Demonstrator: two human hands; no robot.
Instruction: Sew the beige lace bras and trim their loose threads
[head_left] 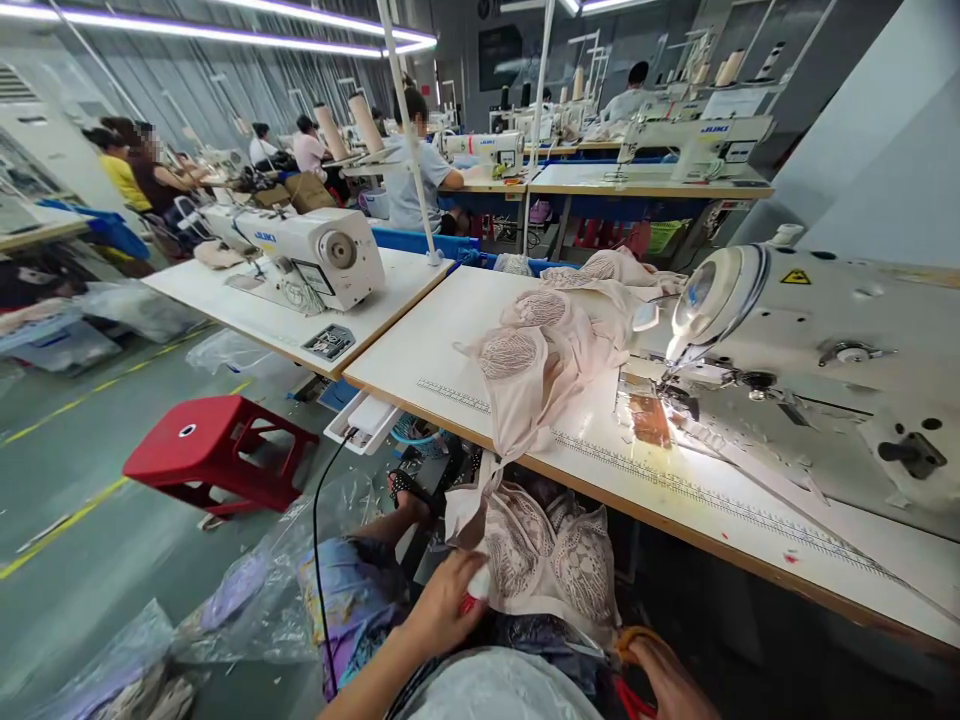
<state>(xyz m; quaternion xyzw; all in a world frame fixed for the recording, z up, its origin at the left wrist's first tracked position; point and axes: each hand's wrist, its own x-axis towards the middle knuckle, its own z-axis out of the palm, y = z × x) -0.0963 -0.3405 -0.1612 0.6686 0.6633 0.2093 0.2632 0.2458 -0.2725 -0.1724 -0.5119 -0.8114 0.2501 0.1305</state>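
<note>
A beige lace bra [517, 550] hangs over my lap below the table's front edge. My left hand [448, 605] is closed at its left side, with the fabric at the fingertips. Something white and red [475, 585] shows at those fingers; I cannot make out what it is. Low on the right, my right hand [664, 675] is closed around scissors [628, 645] with orange and red handles, beside the bra's right edge. The blades are mostly hidden. More beige bras [551, 340] lie in a joined row on the table, running down over its edge to my lap.
A lit sewing machine [817, 340] stands at right, with a pale strip [765, 475] trailing from it. The white table [420, 345] has printed rulers. Another sewing machine [315, 255] is at left. A red stool [217, 450] and plastic bags lie on the floor. Several people work behind.
</note>
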